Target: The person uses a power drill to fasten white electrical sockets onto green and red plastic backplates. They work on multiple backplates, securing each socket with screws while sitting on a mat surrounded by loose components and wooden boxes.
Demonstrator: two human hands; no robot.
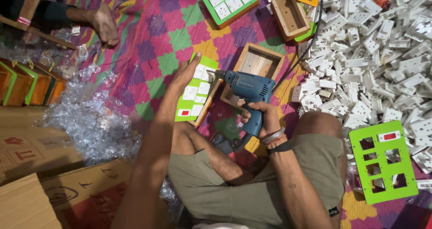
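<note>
At far left, cardboard boxes (67,184) and crumpled clear plastic wrap (85,116) lie on a bright patterned mat (162,26). Another person's bare foot (104,24) rests at the upper left. The left hand (185,71) lies flat, fingers spread, pressing a green switchboard panel (196,92) fitted with white sockets and one red switch; the panel sits tilted on a wooden box at the mat's centre, its box mostly hidden. The right hand (261,116) wraps tightly around the grip of a blue electric drill (247,92), whose bit meets the panel's upper edge; the tip is too small to make out. Right of it, an empty green panel (382,163) lies beside a pile of white sockets (382,53), cut off by the frame.
</note>
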